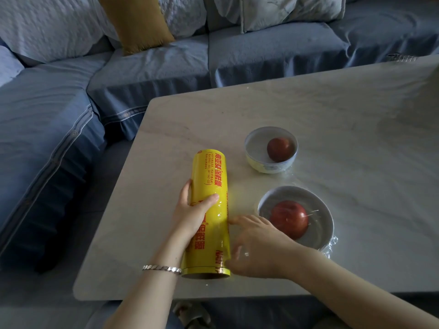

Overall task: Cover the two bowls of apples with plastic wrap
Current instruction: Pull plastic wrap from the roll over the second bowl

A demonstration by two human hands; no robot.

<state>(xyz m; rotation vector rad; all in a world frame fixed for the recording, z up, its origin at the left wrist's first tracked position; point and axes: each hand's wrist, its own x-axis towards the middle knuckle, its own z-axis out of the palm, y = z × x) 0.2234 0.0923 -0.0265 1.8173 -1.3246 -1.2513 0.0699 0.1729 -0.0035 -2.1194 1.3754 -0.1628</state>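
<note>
- Left hand [194,212] grips the yellow roll [211,176] of plastic wrap from the left side, with the thumb over the top and the fingers curled round its far side.
- A silver bracelet [161,268] sits on the left wrist.
- Right hand [259,248] lies flat and loosely spread on the table [356,138], just to the right of the roll. Its forefinger tip touches the roll and it holds nothing. The fingers are slightly blurred.
- The roll lies on its side by the table's left edge, with one end toward the near edge and its length running away toward the far edge.
- The near bowl [325,210] stands just to the right of the right hand, close to the near edge, with a red apple [291,217] in it.
- Clear film [331,245] shines across this bowl's top and bunches in wrinkles on the table at its right side.
- The far bowl [268,166] stands nearer the table's middle, beyond the near bowl and apart from it. It holds a darker apple [279,148], and a little crinkled film shows at its base.
- A blue sofa [154,67] wraps round the table's left and far edges, and a mustard cushion [137,22] leans on it.
</note>
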